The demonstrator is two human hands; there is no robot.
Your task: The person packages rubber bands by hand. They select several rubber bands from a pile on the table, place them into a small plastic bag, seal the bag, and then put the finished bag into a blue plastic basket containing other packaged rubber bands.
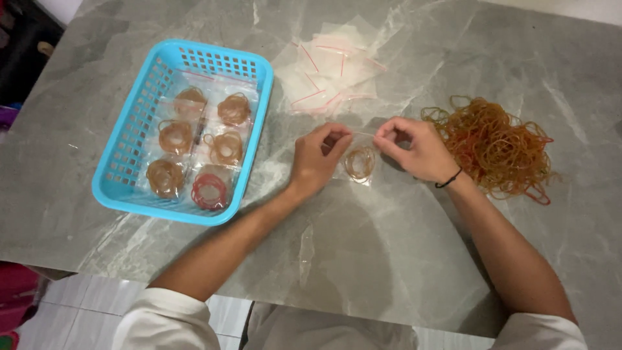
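A small clear zip bag holding a bundle of tan rubber bands lies on the grey marble table. My left hand pinches the bag's top left corner. My right hand pinches the top right corner, with a thin black band around its wrist. Both hands hold the bag's upper edge between thumb and fingers.
A blue plastic basket at the left holds several filled bags of rubber bands. A stack of empty clear zip bags lies behind my hands. A loose heap of orange and red rubber bands sits at the right.
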